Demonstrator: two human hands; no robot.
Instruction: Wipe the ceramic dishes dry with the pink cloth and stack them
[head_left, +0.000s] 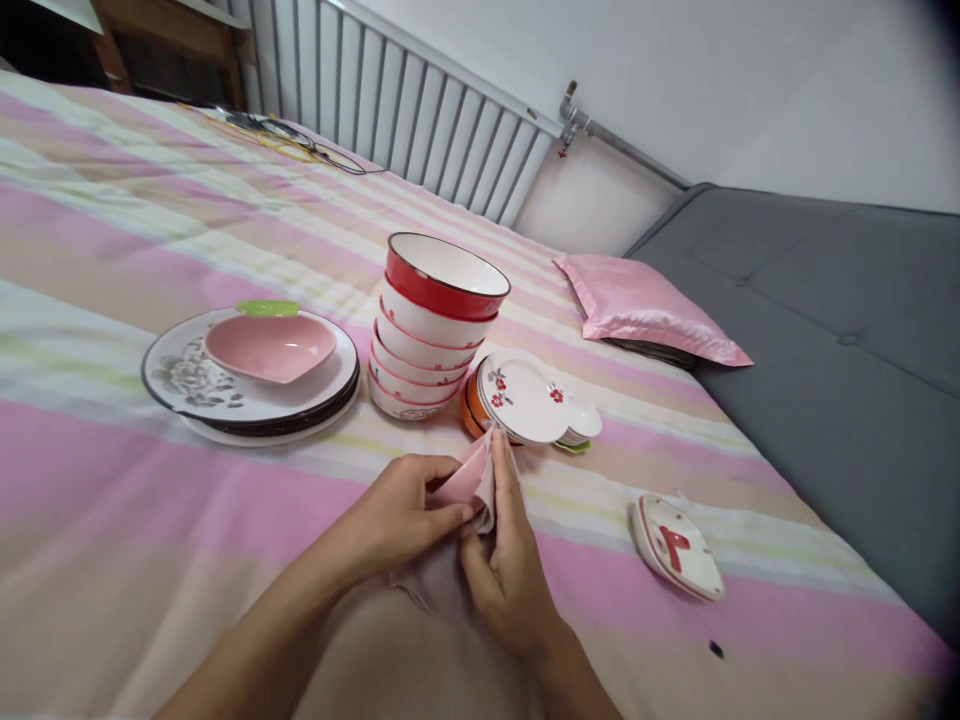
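Observation:
My left hand (405, 515) is closed on the edge of a pink dish (463, 478), its thumb and fingers pinching the near side. Around the dish's right side my right hand (510, 565) presses a pale pinkish cloth (431, 585), which also hangs below between the hands. Most of the dish is hidden by the fingers and cloth. Just beyond stands a stack of bowls (427, 350), a red-banded one on top. Right of it, small plates with red flowers (525, 395) are stacked over something orange.
To the left, a pink dish with a green leaf (270, 347) rests on stacked flowered plates (180, 375). Boat-shaped dishes (679, 550) and a small black piece (716, 649) lie right. Farther back are a pink pillow (645, 305), cables (285, 135), a radiator (405, 100) and a grey headboard (810, 310).

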